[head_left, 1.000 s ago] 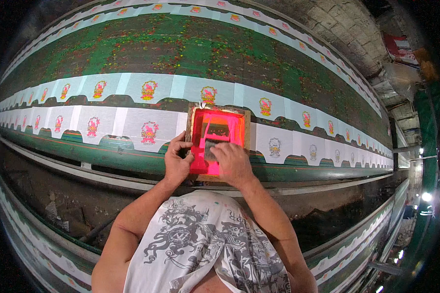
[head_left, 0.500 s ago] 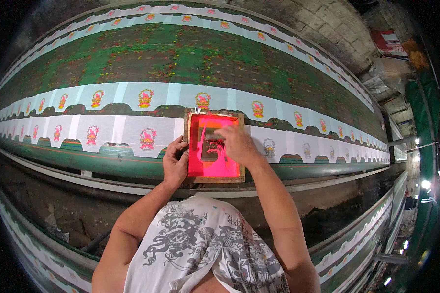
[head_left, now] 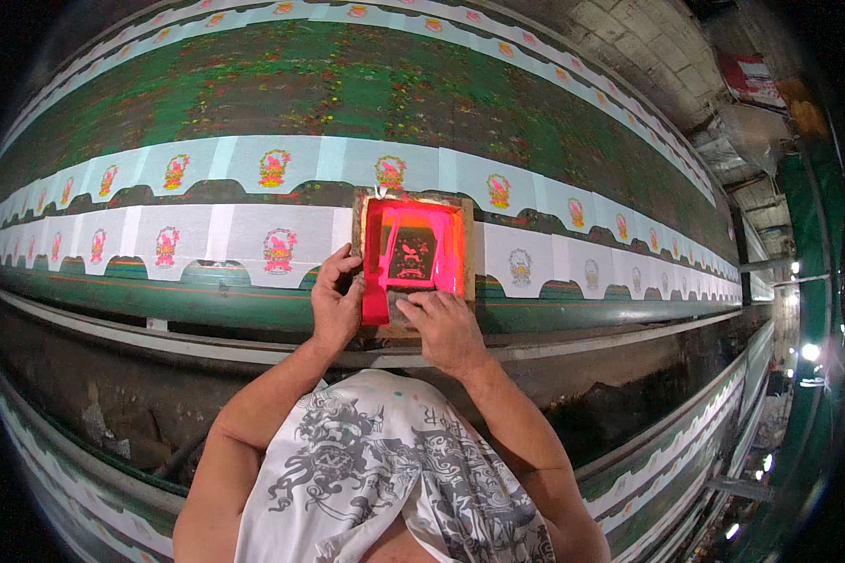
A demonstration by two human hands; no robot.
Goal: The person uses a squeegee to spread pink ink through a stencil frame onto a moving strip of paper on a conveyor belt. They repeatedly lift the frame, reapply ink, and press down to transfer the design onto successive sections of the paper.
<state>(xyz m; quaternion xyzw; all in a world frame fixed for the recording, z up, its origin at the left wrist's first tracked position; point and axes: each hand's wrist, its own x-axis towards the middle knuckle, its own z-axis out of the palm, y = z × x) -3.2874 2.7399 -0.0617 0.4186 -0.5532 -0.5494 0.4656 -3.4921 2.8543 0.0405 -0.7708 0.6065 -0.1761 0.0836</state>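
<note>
A small wooden screen-printing frame [head_left: 468, 253] lies on the near row of white fabric pieces, with bright pink ink [head_left: 375, 302] inside it. Through its mesh a dark panel with a pink stencil design [head_left: 410, 258] shows. My left hand [head_left: 336, 305] grips the frame's left side, thumb and fingers closed on the rim. Inside the near end, my right hand [head_left: 448, 330] is closed on a greyish squeegee [head_left: 403, 309], mostly covered by the fingers. Left of the frame, a fabric piece [head_left: 310, 236] bears a pink and grey print; to the right, another [head_left: 533, 258] bears only grey.
The long green printing table [head_left: 160, 305] carries further rows of printed fabric, with ink specks across its middle. A pale rail [head_left: 225, 351] runs along its near edge. Another table with fabric [head_left: 676, 469] stands at lower right. Lights and bundled material line the right side.
My right hand has drawn the squeegee from the frame's upper middle to its near end, exposing the stencil design. The left hand stays on the frame. The view has shifted slightly.
</note>
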